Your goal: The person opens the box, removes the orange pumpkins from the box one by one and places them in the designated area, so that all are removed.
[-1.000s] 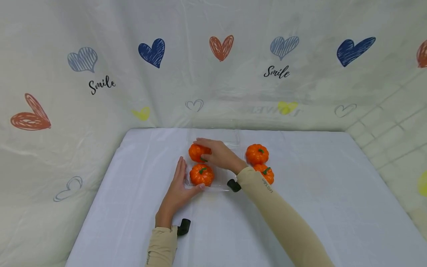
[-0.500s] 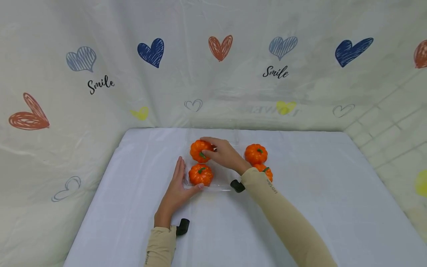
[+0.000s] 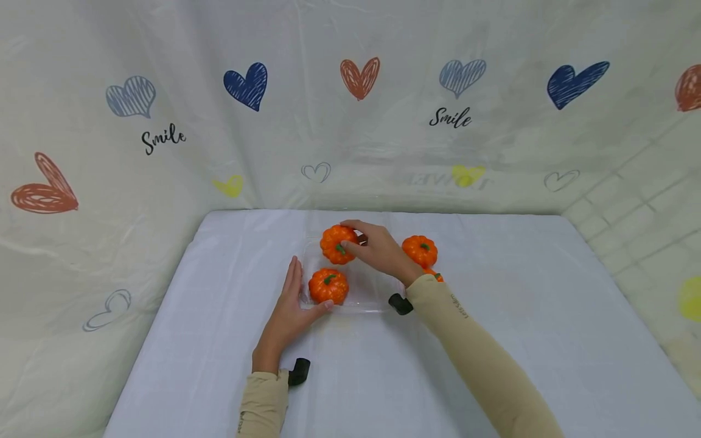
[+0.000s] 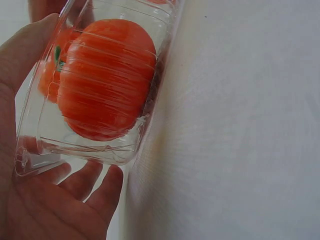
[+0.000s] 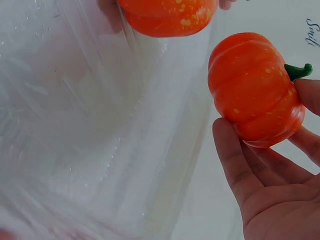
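My right hand point(image 3: 382, 250) pinches a small orange toy pumpkin point(image 3: 332, 244) with a green stem between thumb and fingers. It is over the back part of a clear plastic box point(image 3: 372, 298); in the right wrist view the held pumpkin point(image 5: 252, 85) looks raised, its stem by the thumb. A second pumpkin point(image 3: 327, 289) sits in the box's front left corner. Around that corner lies my left hand point(image 3: 291, 315), straight fingers along the left side and thumb at the front edge. Through the clear wall, the left wrist view shows the pumpkin point(image 4: 110, 80) close up.
Right of the box stands another pumpkin point(image 3: 419, 250). One more point(image 3: 435, 275) in front of it is mostly hidden by my right sleeve point(image 3: 465, 340). The white-covered table point(image 3: 520, 304) ends at a white curtain point(image 3: 400, 36) printed with hearts.
My right hand has shifted right and slightly back with its pumpkin, which has come away from the box's left side and from the other pumpkin. The left hand stays at the corner.
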Demonstrator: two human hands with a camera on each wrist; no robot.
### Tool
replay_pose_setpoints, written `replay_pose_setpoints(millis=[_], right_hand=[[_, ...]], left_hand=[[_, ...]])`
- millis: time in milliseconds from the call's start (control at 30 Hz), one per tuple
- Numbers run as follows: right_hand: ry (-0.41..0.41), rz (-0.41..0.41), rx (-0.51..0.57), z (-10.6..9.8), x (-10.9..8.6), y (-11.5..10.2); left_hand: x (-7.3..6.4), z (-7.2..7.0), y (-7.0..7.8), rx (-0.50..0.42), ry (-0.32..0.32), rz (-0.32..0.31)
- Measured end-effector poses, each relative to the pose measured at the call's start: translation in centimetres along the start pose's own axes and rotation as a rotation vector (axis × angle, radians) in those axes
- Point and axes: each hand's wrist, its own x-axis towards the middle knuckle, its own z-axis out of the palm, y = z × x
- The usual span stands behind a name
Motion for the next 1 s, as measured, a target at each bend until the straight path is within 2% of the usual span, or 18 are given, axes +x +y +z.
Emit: replay_pose_setpoints(millis=[367,667,833,1000], right_hand=[[0.055,0.015,-0.009,-2.4,-1.1,0.0],[0.079,0.014,0.029,-4.0,-3.0,-0.2],[0.088,0.047,0.065,-4.9,-4.2,-0.2],[0.111,0.046,0.041,-5.8,-4.9,0.2]], left_hand=[[0.0,0.1,0.0,0.010,-0.002,-0.014],[0.1,0.1,-0.2,0.014,-0.008,-0.011],[0.0,0.0,0.0,0.009,-0.008,-0.008],[0.0,0.0,0.1,0.008,-0.009,-0.014]])
